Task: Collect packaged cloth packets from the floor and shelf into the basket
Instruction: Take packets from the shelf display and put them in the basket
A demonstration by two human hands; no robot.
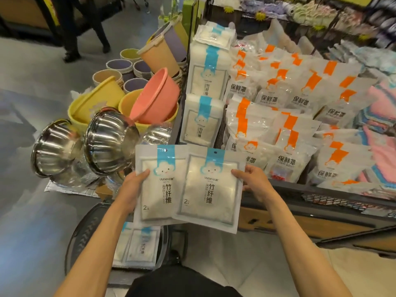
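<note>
White cloth packets (209,189): one in grip of left hand (134,187), one of right hand (252,181)

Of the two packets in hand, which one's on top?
The right packet, pinched by the right hand. Its left edge lies over the left packet, which the left hand holds.

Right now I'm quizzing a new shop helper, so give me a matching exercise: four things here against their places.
Things:
1. pink basin
2. left packet
3. steel bowls
4. orange-striped bags

Places:
A. stacked on the shelf
B. partly under the right packet
C. tilted in a yellow tub
D. tipped sideways, far left

Pairs: 1-C, 2-B, 3-D, 4-A
</note>
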